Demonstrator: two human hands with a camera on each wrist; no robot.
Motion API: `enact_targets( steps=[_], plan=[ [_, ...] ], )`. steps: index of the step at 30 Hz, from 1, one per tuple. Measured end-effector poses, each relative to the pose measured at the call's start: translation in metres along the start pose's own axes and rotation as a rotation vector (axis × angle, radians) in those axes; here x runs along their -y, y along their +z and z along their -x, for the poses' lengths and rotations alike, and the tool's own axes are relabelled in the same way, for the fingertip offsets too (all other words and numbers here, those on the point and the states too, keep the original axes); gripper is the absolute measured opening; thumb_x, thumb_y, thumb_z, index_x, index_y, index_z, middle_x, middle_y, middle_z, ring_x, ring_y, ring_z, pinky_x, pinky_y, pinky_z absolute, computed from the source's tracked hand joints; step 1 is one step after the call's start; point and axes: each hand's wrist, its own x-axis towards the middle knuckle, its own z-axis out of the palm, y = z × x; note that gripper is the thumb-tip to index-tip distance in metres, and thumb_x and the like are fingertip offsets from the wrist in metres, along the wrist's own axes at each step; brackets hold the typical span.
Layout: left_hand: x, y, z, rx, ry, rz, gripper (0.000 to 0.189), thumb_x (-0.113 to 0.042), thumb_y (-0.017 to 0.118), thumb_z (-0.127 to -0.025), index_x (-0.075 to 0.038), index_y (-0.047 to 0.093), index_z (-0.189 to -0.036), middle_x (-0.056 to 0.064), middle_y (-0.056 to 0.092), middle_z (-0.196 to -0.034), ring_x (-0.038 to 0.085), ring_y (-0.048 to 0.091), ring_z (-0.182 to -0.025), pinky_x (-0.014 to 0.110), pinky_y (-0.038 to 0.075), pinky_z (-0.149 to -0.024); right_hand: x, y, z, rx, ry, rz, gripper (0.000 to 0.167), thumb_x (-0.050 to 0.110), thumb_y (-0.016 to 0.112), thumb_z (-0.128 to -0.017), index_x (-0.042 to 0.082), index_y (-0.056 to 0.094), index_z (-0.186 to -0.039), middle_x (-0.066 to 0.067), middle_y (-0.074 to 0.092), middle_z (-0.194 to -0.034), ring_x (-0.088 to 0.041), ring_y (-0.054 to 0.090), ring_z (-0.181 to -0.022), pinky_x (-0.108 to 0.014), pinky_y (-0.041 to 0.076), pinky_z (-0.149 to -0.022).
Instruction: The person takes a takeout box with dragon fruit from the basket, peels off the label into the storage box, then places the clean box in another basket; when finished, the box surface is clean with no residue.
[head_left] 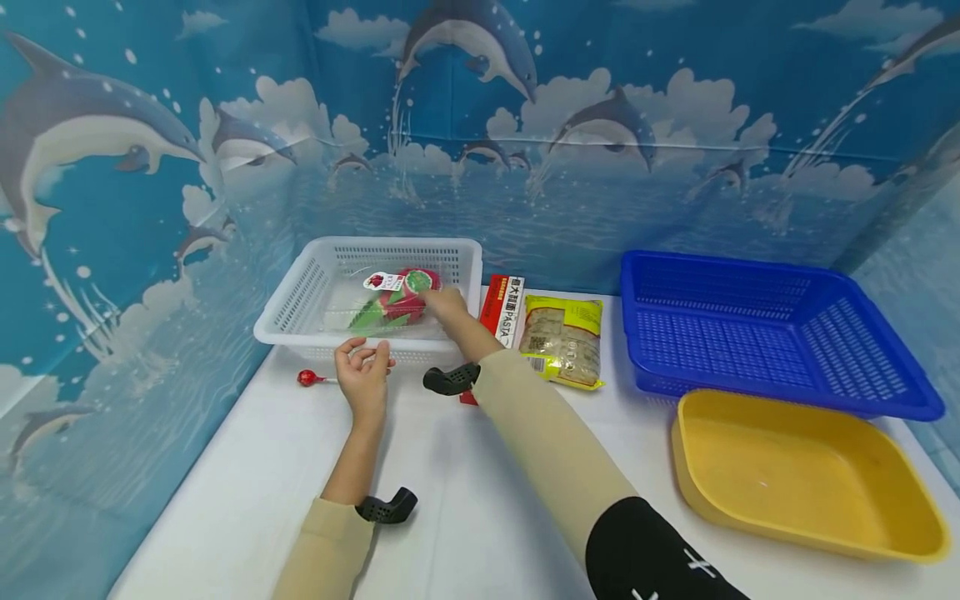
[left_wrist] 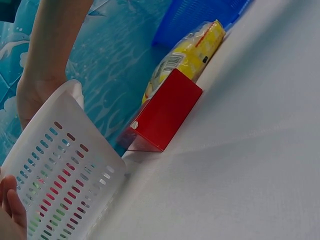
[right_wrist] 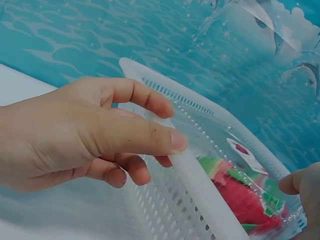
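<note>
A white plastic basket point(head_left: 295, 340) stands at the back left. Inside lies a clear plastic pack of red and green dragon fruit point(head_left: 405, 308) with a white label. My right hand point(head_left: 447, 307) reaches over the basket's right side to the pack's right end. Its lower fingers are hidden, so its hold is unclear. At the front rim is my left hand point(head_left: 363, 377), fingers loosely bent; in the right wrist view its thumb point(right_wrist: 160, 139) overlaps the rim, with a gap to the index finger. A red lollipop point(head_left: 307, 377) lies left of this hand, its stick partly behind it.
Right of the basket lie a red pasta box point(head_left: 504, 304) and a yellow-and-clear food bag point(head_left: 562, 342). Farther right stands a blue basket point(head_left: 637, 333), with a yellow tub point(head_left: 686, 467) in front. A dolphin-print curtain point(head_left: 450, 183) hangs behind the white table point(head_left: 435, 517).
</note>
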Motion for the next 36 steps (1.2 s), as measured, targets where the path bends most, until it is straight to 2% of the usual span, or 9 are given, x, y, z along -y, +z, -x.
enact_targets(
  steps=[6,13,17,20,23,27,30,33,36],
  plan=[
    [-0.003,-0.001,0.000,0.009,-0.003,0.003,0.029,0.010,0.065,-0.086,0.003,0.047,-0.107,0.007,0.057,-0.076,0.010,0.061,-0.053,0.018,0.050,-0.053,0.000,0.002,-0.003,0.004,0.036,-0.047,0.044,0.025,0.056,-0.094,-0.003,0.055,-0.128,-0.014,0.057,-0.123,-0.026,0.053,-0.099,-0.044,0.051,-0.090],
    [0.013,-0.013,-0.009,-0.016,0.009,0.010,0.030,0.011,0.066,-0.086,0.003,0.048,-0.108,0.007,0.057,-0.075,0.010,0.060,-0.053,0.018,0.050,-0.053,0.003,0.008,0.000,0.035,0.039,-0.041,0.042,0.025,0.058,-0.095,-0.002,0.054,-0.127,-0.008,0.054,-0.104,-0.020,0.052,-0.084,-0.037,0.054,-0.083],
    [0.017,-0.012,-0.010,-0.015,-0.001,0.011,0.032,0.008,0.068,-0.086,0.001,0.048,-0.109,0.005,0.057,-0.076,0.010,0.061,-0.053,0.018,0.050,-0.053,0.001,0.006,0.004,0.027,0.019,-0.071,0.043,0.023,0.063,-0.093,-0.003,0.052,-0.125,-0.010,0.055,-0.105,-0.019,0.055,-0.082,-0.033,0.056,-0.076],
    [0.020,-0.010,-0.010,-0.026,-0.004,0.002,0.032,0.006,0.069,-0.086,-0.001,0.048,-0.109,0.004,0.057,-0.076,0.009,0.060,-0.052,0.017,0.049,-0.052,-0.002,0.004,0.005,0.032,-0.003,-0.110,0.045,0.022,0.065,-0.091,-0.004,0.051,-0.124,-0.012,0.056,-0.104,-0.017,0.056,-0.072,-0.029,0.057,-0.066],
    [0.022,-0.007,-0.009,-0.032,-0.003,-0.005,0.031,0.006,0.069,-0.086,-0.003,0.049,-0.107,0.003,0.057,-0.075,0.008,0.060,-0.052,0.017,0.048,-0.052,-0.004,0.001,0.004,0.039,-0.029,-0.168,0.058,0.022,0.064,-0.090,-0.001,0.040,-0.137,-0.011,0.056,-0.092,-0.014,0.052,-0.055,-0.024,0.053,-0.052],
    [0.022,-0.005,-0.009,-0.035,0.004,-0.015,0.031,0.006,0.069,-0.085,-0.003,0.049,-0.106,0.003,0.057,-0.075,0.008,0.060,-0.051,0.016,0.048,-0.052,-0.006,-0.001,-0.001,0.076,-0.086,-0.247,0.071,0.019,0.059,-0.092,0.015,0.021,-0.153,-0.008,0.050,-0.069,-0.010,0.042,-0.040,-0.022,0.047,-0.041],
    [0.022,-0.005,-0.009,-0.034,0.009,-0.014,0.031,0.006,0.069,-0.085,-0.003,0.048,-0.107,0.002,0.057,-0.075,0.007,0.059,-0.051,0.016,0.048,-0.051,-0.007,-0.002,-0.001,0.104,-0.131,-0.240,0.063,0.018,0.056,-0.093,0.020,0.030,-0.151,-0.006,0.046,-0.062,-0.010,0.040,-0.038,-0.022,0.047,-0.039],
    [0.018,-0.004,-0.008,-0.029,0.006,-0.015,0.031,0.006,0.069,-0.085,-0.001,0.048,-0.107,0.003,0.057,-0.075,0.008,0.060,-0.052,0.016,0.048,-0.052,-0.006,-0.002,0.000,0.089,-0.166,-0.161,0.047,0.020,0.053,-0.094,0.018,0.045,-0.140,-0.009,0.055,-0.075,-0.011,0.041,-0.040,-0.023,0.048,-0.041],
    [0.018,-0.004,-0.008,-0.031,0.007,-0.020,0.031,0.006,0.069,-0.085,-0.001,0.048,-0.107,0.004,0.057,-0.076,0.009,0.060,-0.052,0.017,0.049,-0.052,-0.007,-0.001,0.001,0.062,-0.201,-0.066,0.036,0.022,0.050,-0.096,0.017,0.051,-0.131,-0.012,0.058,-0.085,-0.011,0.040,-0.040,-0.024,0.049,-0.042]
  ],
)
